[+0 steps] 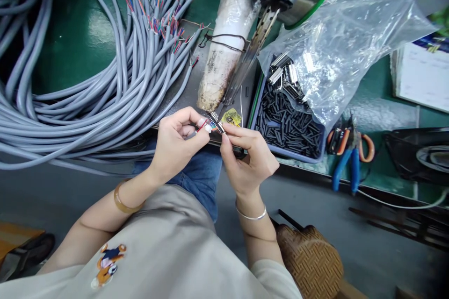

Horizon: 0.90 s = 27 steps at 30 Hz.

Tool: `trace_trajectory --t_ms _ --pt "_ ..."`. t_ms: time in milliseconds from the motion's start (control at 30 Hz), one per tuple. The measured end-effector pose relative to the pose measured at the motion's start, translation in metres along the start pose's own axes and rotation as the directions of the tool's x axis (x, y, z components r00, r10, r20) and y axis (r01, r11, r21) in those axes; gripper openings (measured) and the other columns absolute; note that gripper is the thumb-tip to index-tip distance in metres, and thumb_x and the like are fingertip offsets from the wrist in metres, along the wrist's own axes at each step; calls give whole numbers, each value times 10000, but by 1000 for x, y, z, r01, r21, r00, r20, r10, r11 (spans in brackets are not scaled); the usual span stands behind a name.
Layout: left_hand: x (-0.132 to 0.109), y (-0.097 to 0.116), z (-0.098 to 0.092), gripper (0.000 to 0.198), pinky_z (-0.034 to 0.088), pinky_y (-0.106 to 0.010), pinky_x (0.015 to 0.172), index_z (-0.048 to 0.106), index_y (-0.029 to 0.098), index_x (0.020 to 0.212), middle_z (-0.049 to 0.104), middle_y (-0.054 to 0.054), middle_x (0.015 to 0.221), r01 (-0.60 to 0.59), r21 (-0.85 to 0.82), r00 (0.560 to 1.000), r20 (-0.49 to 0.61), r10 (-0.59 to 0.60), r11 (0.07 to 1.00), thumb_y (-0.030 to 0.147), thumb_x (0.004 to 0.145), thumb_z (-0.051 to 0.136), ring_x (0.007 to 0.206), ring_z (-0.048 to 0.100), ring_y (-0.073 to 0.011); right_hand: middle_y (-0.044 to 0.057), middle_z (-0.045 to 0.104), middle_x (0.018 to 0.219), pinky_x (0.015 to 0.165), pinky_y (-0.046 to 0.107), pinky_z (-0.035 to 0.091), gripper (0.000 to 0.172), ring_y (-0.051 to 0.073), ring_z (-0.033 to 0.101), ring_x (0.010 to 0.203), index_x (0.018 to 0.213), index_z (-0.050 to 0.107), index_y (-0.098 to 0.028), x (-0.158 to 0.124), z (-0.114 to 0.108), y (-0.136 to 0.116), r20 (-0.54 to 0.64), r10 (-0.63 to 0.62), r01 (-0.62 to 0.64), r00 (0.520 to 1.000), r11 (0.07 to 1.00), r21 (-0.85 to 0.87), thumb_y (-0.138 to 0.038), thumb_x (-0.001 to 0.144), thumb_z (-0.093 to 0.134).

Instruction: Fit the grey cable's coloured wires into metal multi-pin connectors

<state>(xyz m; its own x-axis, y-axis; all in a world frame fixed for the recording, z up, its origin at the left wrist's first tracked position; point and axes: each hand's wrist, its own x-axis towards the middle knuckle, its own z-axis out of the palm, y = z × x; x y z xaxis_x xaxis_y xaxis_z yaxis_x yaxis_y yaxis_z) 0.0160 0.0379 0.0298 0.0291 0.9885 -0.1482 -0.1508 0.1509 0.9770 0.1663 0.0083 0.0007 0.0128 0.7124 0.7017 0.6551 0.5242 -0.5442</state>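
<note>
A person is wearing a pale shirt (pixel 168 243) with a little stitched dog or bear (pixel 107 266) on it, and blue jeans (pixel 205 177). A brown stool (pixel 312 261) is standing by the right arm. A yellow-brown bangle (pixel 121 199) is circling the left arm, and a silver bangle (pixel 251 217) is circling the right wrist.

The left hand (pixel 180 140) is pinching some thin coloured wires (pixel 212 128) between finger and thumb. The right hand (pixel 247 152) is closing its fingertips on one end of a small metal plug (pixel 218 122). The plug is sitting between the two hands, over the edge of the table, and the wires are meeting it. A white wrapped tube (pixel 224 51) is pointing down just above the plug; whether they are touching, nobody can tell.

On the right, a blue tray (pixel 308 159) is holding lots of tiny black tubes (pixel 280 126). Pliers with blue handles (pixel 347 168) are lying beside it. On the left, many grey cables (pixel 115 98) are lying in a big heap, their coloured ends showing.

Farther back, a clear bag (pixel 354 46) is resting over the tray, with more metal plugs (pixel 286 74) showing by it. White papers (pixel 423 77) are lying to the right on the green table (pixel 94 28).
</note>
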Motion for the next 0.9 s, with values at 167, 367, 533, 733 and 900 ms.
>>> trace_trajectory --t_ms 167,367,533,733,900 --pt "2 1 3 166 276 -174 453 571 166 652 551 36 642 -27 38 1000 -5 27 999 174 679 735 490 361 -27 12 811 979 774 291 647 187 163 786 870 920 641 -234 3 0 2 -11 -16 16 1000 1000 -22 -73 871 724" --pt "2 1 4 171 260 -184 455 555 173 655 518 49 608 -56 65 998 -3 57 996 157 694 720 482 332 -30 7 810 995 756 308 646 173 168 784 854 902 647 -237 5 0 4 -10 -26 26 1000 998 -54 -93 872 738" --pt "1 4 5 163 276 -175 453 564 166 667 544 42 633 -85 64 996 -4 86 994 148 711 720 487 356 -29 12 811 1012 756 298 648 180 164 784 869 916 660 -234 7 0 3 -15 -44 43 999 998 -51 -92 863 756" --pt "0 8 4 160 276 -172 452 585 164 672 552 36 638 -73 61 997 -8 74 995 151 721 737 496 356 -33 42 814 1042 763 291 664 191 171 791 873 930 666 -230 8 -1 1 -1 -87 86 996 993 -86 -83 853 762" --pt "1 5 2 162 256 -172 444 584 160 669 557 36 652 -28 56 1000 15 28 998 148 716 738 492 345 -25 74 818 1045 756 246 657 184 159 793 859 899 634 -213 6 -1 1 20 -173 174 985 973 -151 -79 856 752"
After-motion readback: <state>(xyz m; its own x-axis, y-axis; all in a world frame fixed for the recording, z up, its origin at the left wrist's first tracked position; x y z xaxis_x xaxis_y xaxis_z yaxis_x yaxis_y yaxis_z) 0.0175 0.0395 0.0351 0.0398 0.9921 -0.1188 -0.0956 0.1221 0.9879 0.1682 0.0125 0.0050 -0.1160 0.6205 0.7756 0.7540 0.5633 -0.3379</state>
